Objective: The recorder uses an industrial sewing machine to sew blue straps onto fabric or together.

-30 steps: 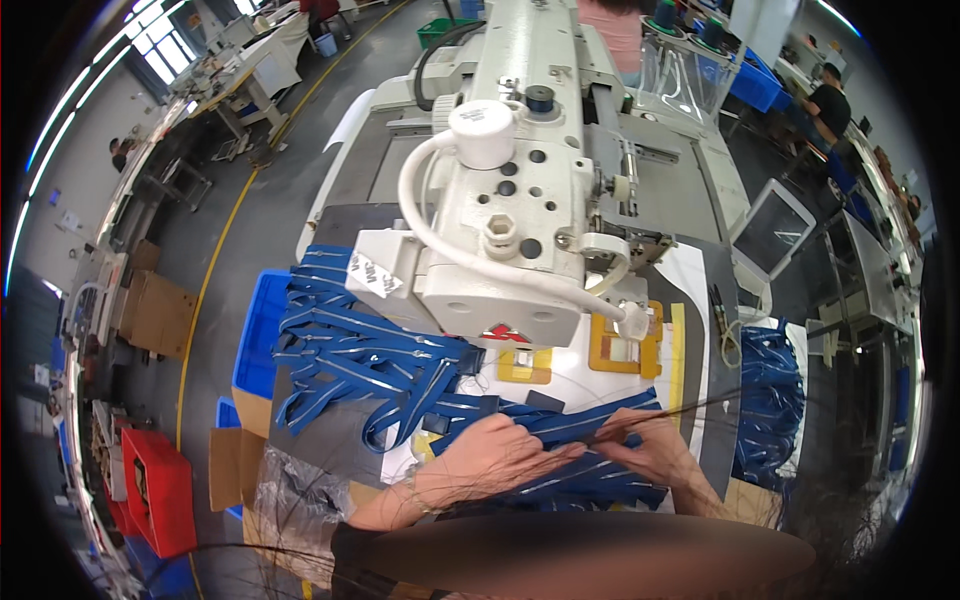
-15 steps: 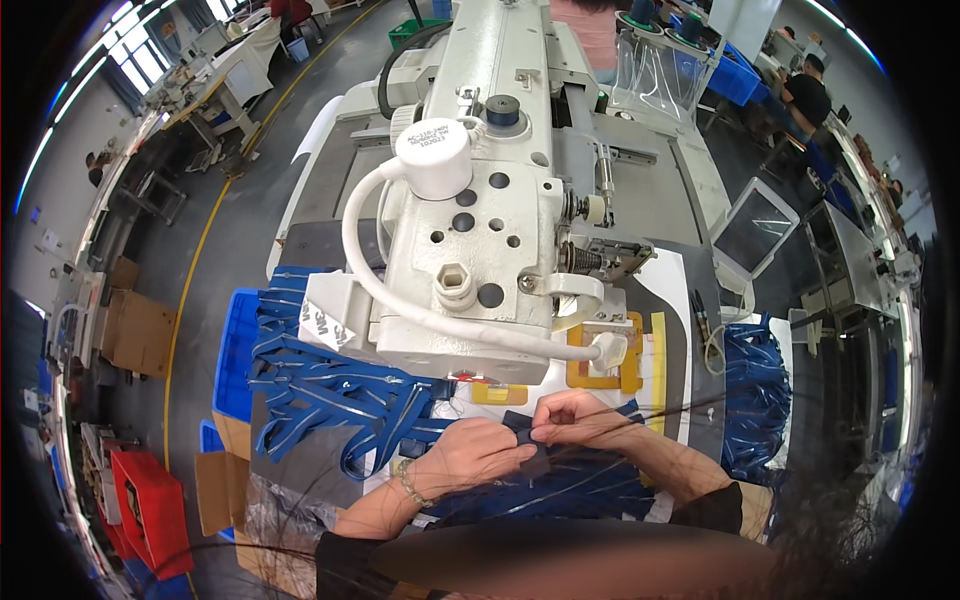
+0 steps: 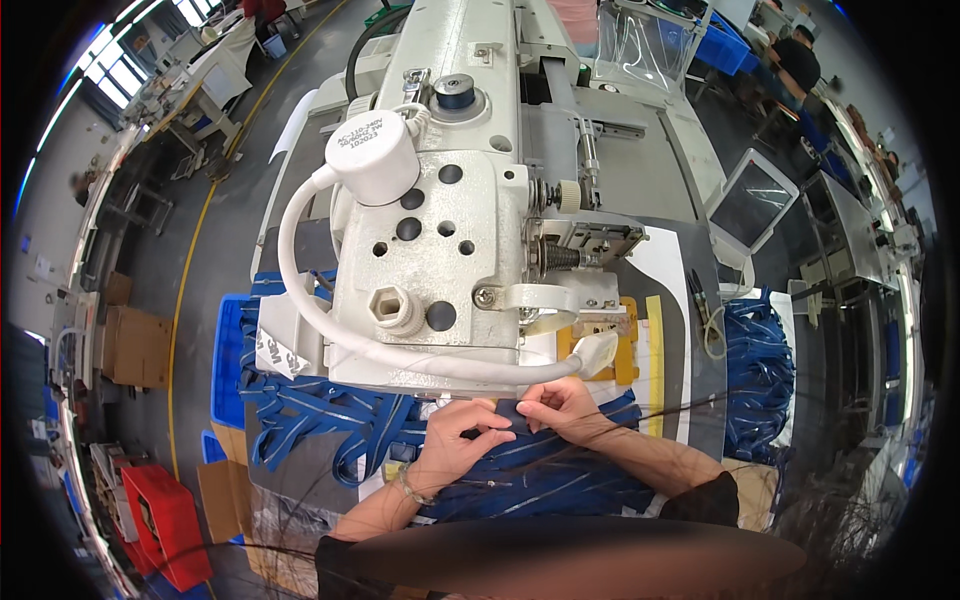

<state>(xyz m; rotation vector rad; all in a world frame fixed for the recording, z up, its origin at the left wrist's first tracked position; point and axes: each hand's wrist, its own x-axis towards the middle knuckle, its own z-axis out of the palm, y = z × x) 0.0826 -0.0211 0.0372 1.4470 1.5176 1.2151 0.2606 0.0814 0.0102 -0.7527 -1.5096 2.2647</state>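
My left hand [image 3: 462, 440] is curled, thumb and fingertips apart with nothing visible between them, just above blue zipper strips [image 3: 530, 480]. My right hand [image 3: 555, 405] pinches a small dark navy piece [image 3: 510, 408] just in front of the white sewing machine head [image 3: 420, 265]. A loose heap of similar strips [image 3: 320, 420] lies left of my hands. An orange frame plate [image 3: 625, 340] sits under the machine's right side, beside a yellow tape strip [image 3: 655, 365].
Another bundle of strips [image 3: 760, 390] hangs at the right, below a screen [image 3: 750, 200] and near a hand tool [image 3: 700, 305]. Blue bins [image 3: 228, 360], cardboard boxes [image 3: 140, 345] and a red crate [image 3: 165, 530] stand left. Co-workers [image 3: 795, 65] are in the background.
My right hand has shifted up and leftward toward the machine and pinches the dark piece. My left hand has loosened and sits slightly left. My view has moved, bringing the machine head leftward.
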